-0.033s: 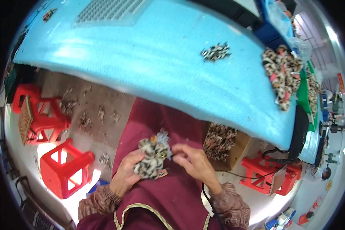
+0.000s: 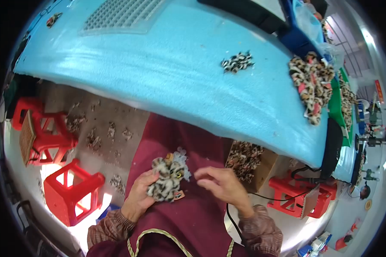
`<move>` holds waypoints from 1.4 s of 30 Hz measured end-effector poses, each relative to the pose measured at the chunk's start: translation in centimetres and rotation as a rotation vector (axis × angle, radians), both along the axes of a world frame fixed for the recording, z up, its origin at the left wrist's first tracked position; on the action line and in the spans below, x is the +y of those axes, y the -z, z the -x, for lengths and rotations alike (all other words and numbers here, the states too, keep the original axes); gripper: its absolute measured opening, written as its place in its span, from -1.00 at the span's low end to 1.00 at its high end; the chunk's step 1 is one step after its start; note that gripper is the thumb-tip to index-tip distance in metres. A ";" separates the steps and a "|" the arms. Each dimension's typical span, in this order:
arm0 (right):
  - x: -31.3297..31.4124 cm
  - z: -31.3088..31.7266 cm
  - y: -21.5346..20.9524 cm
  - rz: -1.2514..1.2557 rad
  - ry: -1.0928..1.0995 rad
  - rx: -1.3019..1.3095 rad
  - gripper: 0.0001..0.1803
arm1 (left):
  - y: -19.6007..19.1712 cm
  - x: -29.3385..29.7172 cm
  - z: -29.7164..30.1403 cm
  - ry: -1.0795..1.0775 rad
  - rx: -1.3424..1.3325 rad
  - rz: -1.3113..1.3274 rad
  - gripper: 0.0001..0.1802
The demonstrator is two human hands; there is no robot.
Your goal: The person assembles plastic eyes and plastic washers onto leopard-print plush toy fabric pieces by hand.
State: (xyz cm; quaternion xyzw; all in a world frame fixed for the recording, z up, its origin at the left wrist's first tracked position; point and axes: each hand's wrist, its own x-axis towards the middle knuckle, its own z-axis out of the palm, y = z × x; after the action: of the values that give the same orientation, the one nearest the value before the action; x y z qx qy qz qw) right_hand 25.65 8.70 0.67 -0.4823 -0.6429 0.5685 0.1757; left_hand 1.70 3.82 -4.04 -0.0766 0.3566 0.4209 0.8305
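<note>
Head view: left hand (image 2: pixel 138 192) extends from the 7 o'clock edge, its fingers closed on the plush piece (image 2: pixel 162 188); right hand (image 2: pixel 224 186) extends from 5 o'clock, palm turned inward, fingers loosely curled with a narrow gap between thumb and forefinger; it stands apart from the plush piece, at its 3 o'clock.

The plush piece is above the lap, short-piled and mottled cream, grey and black; a yellow eye (image 2: pixel 179 174) sits at its 2 o'clock and a small tag (image 2: pixel 179 195) at its 4 o'clock; translucent rounded pieces (image 2: pixel 181 156) show at its 1 o'clock; the apron (image 2: pixel 193 214) is smooth maroon cloth.

From frame centre, the table (image 2: pixel 158 64) is covered in glossy light blue and carries a gridded tray (image 2: pixel 120 16) at 11 o'clock, black-and-white fur (image 2: pixel 237 63) at 1 and a spotted plush heap (image 2: pixel 312 83) at 2; a carton (image 2: pixel 268 167) stands at 4; a red stool (image 2: pixel 73 192) stands at 8.
</note>
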 end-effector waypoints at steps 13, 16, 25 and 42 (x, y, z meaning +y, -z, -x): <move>17.6 -2.0 -4.6 -0.628 0.481 -0.175 -0.83 | 1.1 1.2 -0.2 -0.007 -0.047 0.042 -0.64; 19.0 -1.6 -4.0 -0.669 0.470 -0.293 -0.75 | 1.2 1.3 0.1 -0.024 -0.033 0.073 -0.64; 18.5 -1.7 -3.2 -0.766 0.415 -0.349 -0.83 | 2.2 0.7 0.4 -0.050 -0.063 0.021 -0.65; 2.3 3.6 -2.8 0.260 0.453 0.470 -0.83 | 0.0 2.4 -1.1 -0.077 -0.158 0.026 -0.64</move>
State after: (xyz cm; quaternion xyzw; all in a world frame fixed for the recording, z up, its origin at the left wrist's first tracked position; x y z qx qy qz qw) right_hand 22.06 11.03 3.49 -0.4869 -0.3836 0.6877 0.3779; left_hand 2.78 6.22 -4.01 -0.1339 0.2922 0.4405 0.8382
